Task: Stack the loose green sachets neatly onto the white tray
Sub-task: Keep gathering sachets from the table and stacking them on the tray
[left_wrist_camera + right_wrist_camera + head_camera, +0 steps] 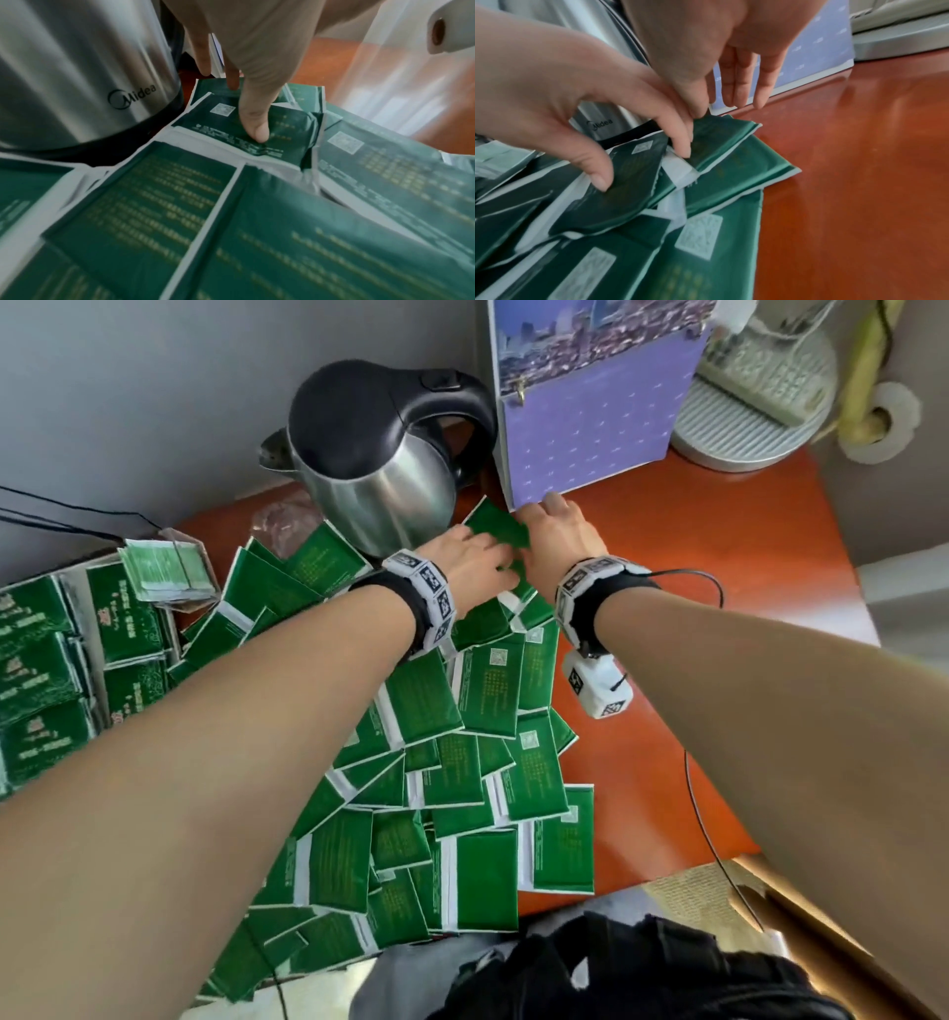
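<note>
Head view: both hands meet at the far end of a loose heap of green sachets [462,762] spread over the orange table [693,588]. The left hand [470,564] has its fingers bent down onto a sachet [246,125] at the top of the heap, thumb tip pressing its printed face and the fingers curled over its far edge. The right hand [557,534] pinches the next sachets [721,142] with thumb and forefinger, its other fingers hanging straight just above the table; how firm the hold is I cannot tell. Just to the left of both grips stands a steel kettle [375,469], its base touching the heap. Just beyond the right hand's fingertips is a purple box [601,413]. Well to the left of the grips, past the left forearm, sachets lie in neat rows on the white tray [77,577].
</note>
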`<state>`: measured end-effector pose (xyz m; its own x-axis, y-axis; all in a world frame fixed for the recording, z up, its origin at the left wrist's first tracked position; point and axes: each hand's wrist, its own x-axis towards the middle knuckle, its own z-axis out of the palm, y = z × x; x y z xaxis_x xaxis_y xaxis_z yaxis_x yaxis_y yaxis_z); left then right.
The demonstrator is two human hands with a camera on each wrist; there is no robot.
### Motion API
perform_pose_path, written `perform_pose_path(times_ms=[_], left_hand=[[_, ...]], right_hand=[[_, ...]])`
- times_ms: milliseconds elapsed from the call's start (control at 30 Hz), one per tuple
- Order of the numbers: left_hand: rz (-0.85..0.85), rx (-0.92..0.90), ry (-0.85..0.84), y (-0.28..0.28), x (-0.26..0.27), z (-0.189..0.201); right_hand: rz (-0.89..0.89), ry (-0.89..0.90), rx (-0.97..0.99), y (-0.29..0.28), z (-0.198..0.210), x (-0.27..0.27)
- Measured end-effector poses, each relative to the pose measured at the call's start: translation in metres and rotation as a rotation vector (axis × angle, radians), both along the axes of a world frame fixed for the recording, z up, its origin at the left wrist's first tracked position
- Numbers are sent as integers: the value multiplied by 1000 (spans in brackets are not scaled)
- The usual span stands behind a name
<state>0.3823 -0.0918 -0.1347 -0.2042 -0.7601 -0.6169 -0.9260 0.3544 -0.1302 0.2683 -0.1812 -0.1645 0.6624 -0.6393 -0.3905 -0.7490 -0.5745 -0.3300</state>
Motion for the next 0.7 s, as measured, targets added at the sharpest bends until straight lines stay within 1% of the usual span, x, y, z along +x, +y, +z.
perform_pose_path(times_ms=[133, 233, 433, 533, 600, 700], left_hand=[[-36, 34, -33, -12, 2, -4], [-24, 43, -38, -15, 4, -9], [9, 38, -57, -19, 4, -17], [40, 47, -72, -18, 5, -18], [59, 89, -83, -17, 6, -14], [172, 111, -39, -18, 8, -7]], right_hand=[[-25, 34, 48, -10, -13, 9], [-56, 32, 81, -13, -20, 7], [-227, 5, 142, -15, -22, 9], [-275, 14, 188, -15, -21, 9], [-264, 28, 194, -15, -20, 7], [-237, 53, 194, -15, -15, -2]])
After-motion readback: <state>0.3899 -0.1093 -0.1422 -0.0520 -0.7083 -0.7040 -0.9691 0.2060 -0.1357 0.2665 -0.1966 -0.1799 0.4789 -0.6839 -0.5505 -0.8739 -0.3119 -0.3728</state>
